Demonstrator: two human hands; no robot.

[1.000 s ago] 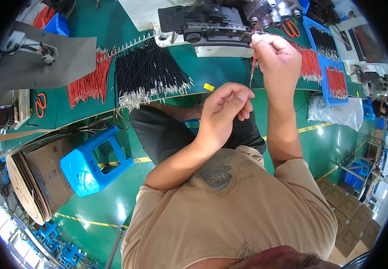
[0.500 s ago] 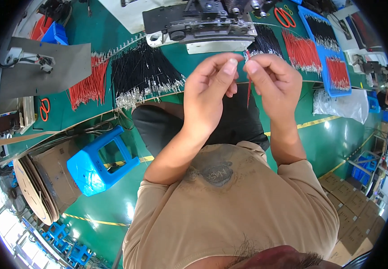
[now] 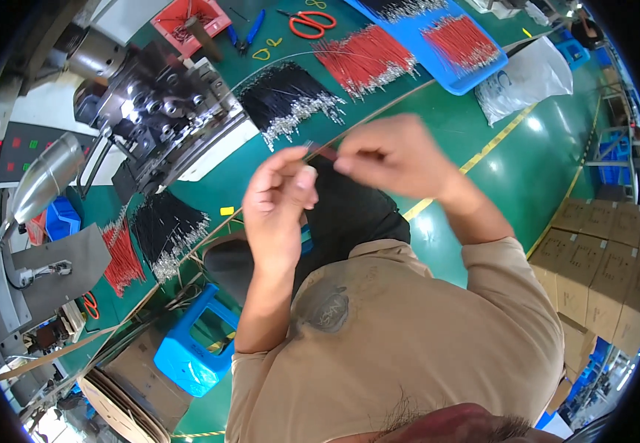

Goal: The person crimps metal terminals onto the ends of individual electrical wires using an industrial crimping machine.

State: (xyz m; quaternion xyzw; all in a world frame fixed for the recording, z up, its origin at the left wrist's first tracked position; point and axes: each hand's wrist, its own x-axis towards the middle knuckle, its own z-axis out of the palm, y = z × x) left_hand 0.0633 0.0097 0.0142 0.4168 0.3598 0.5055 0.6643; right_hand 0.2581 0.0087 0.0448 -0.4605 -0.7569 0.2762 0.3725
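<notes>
While held up before the dark trousers [image 3: 334,214], partly lost in blur: a short, thin reddish wire [image 3: 325,152], pinched in the fingertips of the right hand [image 3: 390,159], with a paler tip toward the left hand [image 3: 279,203]. Right fingers closed on the wire. Left thumb and forefinger slightly parted, other fingers loosely curled — right beside the tip, but impossible to tell whether touching it.

Likely very light; bendy along the coated length, stiffer at the tip and easily spoiled there by a hard squeeze. Probably smooth, a little slippery, apt to roll between fingertips. Best taken by the coating just behind the tip, between thumb and forefinger, leaving the tip clear.

Beyond the hands, a green tabletop [image 3: 220,190], crowded around a dark metal machine [image 3: 157,96]. To the right of it, fanned black wires [image 3: 279,92] and red wires [image 3: 364,55], then a blue tray [image 3: 459,84] with more of both colours. Farther back, orange-handled scissors [image 3: 312,31] and blue-handled pliers [image 3: 250,35]. On the left, further black and red bunches, near a small yellow tag [image 3: 227,211].

Below, a shiny green floor [image 3: 493,184] with striped tape [image 3: 475,159], stacked cardboard boxes [image 3: 593,273] to the right, a blue stool [image 3: 187,354] to the left.
</notes>
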